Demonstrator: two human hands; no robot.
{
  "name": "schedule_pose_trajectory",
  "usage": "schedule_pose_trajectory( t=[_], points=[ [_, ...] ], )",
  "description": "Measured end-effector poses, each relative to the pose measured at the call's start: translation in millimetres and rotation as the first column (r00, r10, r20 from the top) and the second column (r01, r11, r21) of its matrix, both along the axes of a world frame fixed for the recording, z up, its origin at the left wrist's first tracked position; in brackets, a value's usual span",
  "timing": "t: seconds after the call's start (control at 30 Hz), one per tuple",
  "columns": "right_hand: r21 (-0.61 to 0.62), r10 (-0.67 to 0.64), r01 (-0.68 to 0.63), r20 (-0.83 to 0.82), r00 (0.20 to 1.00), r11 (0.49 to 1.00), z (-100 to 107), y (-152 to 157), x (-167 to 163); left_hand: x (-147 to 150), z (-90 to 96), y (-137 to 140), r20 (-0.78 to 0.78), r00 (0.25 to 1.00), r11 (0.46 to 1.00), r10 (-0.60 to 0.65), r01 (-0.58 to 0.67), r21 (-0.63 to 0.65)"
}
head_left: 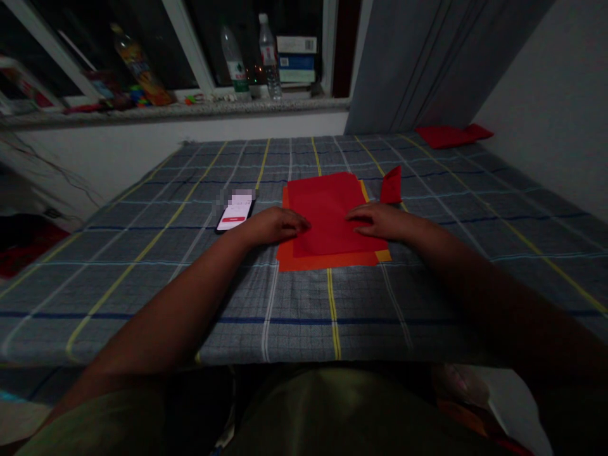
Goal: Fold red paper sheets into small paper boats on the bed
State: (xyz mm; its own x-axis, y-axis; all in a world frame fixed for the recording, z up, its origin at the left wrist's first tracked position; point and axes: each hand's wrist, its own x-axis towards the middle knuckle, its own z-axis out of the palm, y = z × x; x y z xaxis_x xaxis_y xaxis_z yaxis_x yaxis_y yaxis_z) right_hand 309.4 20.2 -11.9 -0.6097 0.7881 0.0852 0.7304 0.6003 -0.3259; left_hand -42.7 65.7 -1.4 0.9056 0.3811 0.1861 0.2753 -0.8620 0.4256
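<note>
Both hands, the left hand [275, 226] and the right hand [380, 220], rest on opposite sides of a red sheet [325, 202], fingers loosely bent, thumbs apart from them. That sheet lies over an orange sheet [327, 261] and a yellow sheet [384, 256] near the middle of the cloth-covered worktop [304, 313]. One phone [235, 214] lies near the left hand, while a small red piece [391, 187] sits just beyond the right.

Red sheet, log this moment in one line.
Left hand: on red sheet | right hand: on red sheet | orange sheet: under red | phone: left of sheets
</note>
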Motion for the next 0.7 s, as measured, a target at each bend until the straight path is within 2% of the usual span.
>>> schedule_pose_trajectory(
  t=[0.43,0.6,0.7],
  points=[
    [-0.204,-0.044,0.062,0.088,0.995,0.977,16,-15,10,-1,0.6,0,-0.012,1.000,1.000,-0.007,0.007,0.008],
    [-0.093,-0.076,0.078,0.022,0.997,0.993,9,-14,2,-1,0.0,1,-0.006,1.000,1.000,-0.024,0.024,0.013],
    [-0.052,-0.069,0.071,0.041,0.997,0.996,7,-13,-2,-1,-0.2,1,-0.008,1.000,1.000,-0.015,0.015,0.013]
  ],
)
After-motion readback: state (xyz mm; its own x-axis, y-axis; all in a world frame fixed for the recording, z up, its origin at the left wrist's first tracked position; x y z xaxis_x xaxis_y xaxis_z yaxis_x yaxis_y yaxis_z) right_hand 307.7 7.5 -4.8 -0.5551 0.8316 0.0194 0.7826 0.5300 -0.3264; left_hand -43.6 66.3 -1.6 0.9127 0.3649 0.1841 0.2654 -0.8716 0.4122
